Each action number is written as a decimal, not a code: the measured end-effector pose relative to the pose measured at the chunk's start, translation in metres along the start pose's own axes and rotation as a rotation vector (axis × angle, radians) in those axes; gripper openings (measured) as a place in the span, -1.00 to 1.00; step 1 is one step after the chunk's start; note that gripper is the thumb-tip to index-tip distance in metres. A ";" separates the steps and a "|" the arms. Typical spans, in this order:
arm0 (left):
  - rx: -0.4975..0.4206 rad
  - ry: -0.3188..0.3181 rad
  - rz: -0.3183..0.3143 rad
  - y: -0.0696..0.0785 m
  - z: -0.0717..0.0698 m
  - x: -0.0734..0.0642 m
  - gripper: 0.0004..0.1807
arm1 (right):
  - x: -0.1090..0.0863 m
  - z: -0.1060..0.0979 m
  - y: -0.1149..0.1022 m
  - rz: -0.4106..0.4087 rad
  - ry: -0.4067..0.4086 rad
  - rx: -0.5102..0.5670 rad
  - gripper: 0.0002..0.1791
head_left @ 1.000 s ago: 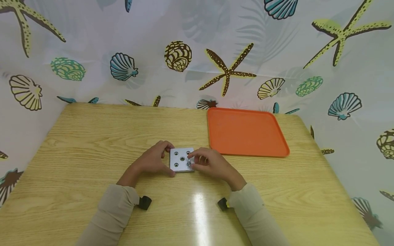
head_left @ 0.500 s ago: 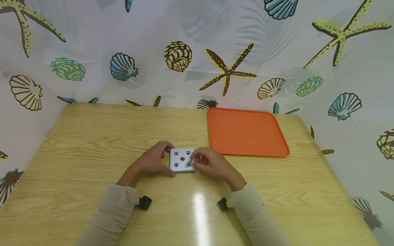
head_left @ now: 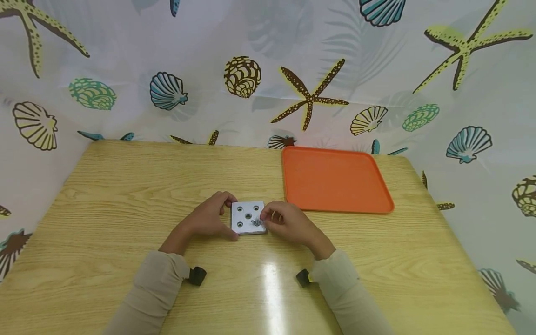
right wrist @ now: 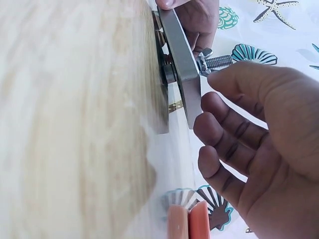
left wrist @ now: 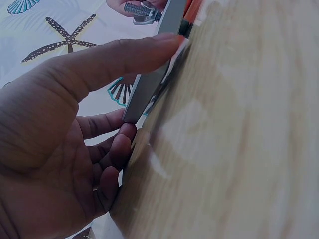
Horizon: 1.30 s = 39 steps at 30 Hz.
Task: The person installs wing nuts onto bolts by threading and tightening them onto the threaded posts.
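Observation:
A square silver metal plate (head_left: 248, 217) with several holes lies over the table, bolt heads (right wrist: 170, 73) showing under it in the right wrist view. Near its front right corner a threaded bolt (right wrist: 219, 61) sticks up, with a wing nut (right wrist: 203, 63) low on it, close to the plate face. My left hand (head_left: 208, 217) grips the plate's left side, thumb (left wrist: 149, 52) at the front edge and fingers at the back. My right hand (head_left: 289, 222) is at the wing nut, thumb and index finger pinching at its wing; the other fingers are loosely bent beside the plate edge.
An orange tray (head_left: 335, 181) lies behind and to the right on the wood-grain table (head_left: 146, 172). A cloth printed with shells and starfish (head_left: 310, 98) hangs behind and at the sides. Each wrist wears a small black camera (head_left: 197, 276).
The right fingertips have shifted slightly rightward, and the wing nut shows turned to a different angle. The left hand and the plate stay put.

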<state>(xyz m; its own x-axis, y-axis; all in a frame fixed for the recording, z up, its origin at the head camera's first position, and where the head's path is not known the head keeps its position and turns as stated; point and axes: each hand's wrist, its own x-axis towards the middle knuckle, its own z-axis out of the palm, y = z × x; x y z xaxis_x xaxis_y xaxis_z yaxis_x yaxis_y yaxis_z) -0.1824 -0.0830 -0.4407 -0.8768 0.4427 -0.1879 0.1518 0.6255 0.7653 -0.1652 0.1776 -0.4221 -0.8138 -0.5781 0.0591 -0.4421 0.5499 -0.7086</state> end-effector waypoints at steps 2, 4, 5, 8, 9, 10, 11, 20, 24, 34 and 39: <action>-0.001 0.000 0.000 0.000 0.000 0.000 -0.08 | 0.000 0.000 0.000 0.000 -0.003 0.002 -0.95; -0.002 -0.001 -0.002 0.000 0.000 0.000 -0.08 | 0.000 0.000 0.000 -0.003 -0.008 0.006 -0.96; -0.003 -0.001 -0.003 0.000 0.000 0.000 -0.08 | 0.001 0.000 0.000 -0.003 -0.010 0.009 -0.97; -0.003 0.000 -0.004 0.000 0.000 0.000 -0.08 | 0.001 0.000 -0.001 -0.007 -0.017 0.017 -0.98; -0.002 0.000 -0.003 -0.001 0.000 0.000 -0.08 | 0.001 0.000 -0.001 -0.003 -0.019 0.019 -0.98; -0.003 0.000 -0.002 -0.001 0.000 0.000 -0.08 | 0.001 0.000 -0.001 0.001 -0.020 0.021 -0.98; -0.004 -0.001 0.000 -0.001 0.000 0.000 -0.09 | 0.001 0.000 -0.001 0.005 -0.023 0.025 -0.96; -0.004 -0.001 0.004 -0.002 0.000 0.000 -0.09 | 0.001 0.000 0.001 0.001 -0.034 0.059 -0.71; -0.002 -0.001 0.004 -0.002 0.000 0.000 -0.09 | 0.001 0.001 0.002 -0.003 -0.042 0.089 -0.67; 0.003 0.001 0.002 -0.001 0.000 0.001 -0.09 | 0.000 -0.001 -0.001 -0.008 -0.014 0.045 -0.82; 0.006 0.002 0.000 -0.001 0.000 0.001 -0.08 | -0.001 -0.001 -0.002 -0.003 0.005 0.023 -0.91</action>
<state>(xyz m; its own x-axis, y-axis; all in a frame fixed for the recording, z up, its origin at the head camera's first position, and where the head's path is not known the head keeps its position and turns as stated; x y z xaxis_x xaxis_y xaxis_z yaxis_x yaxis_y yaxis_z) -0.1834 -0.0832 -0.4415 -0.8779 0.4411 -0.1865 0.1544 0.6294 0.7615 -0.1642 0.1773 -0.4204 -0.8145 -0.5766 0.0642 -0.4353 0.5342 -0.7247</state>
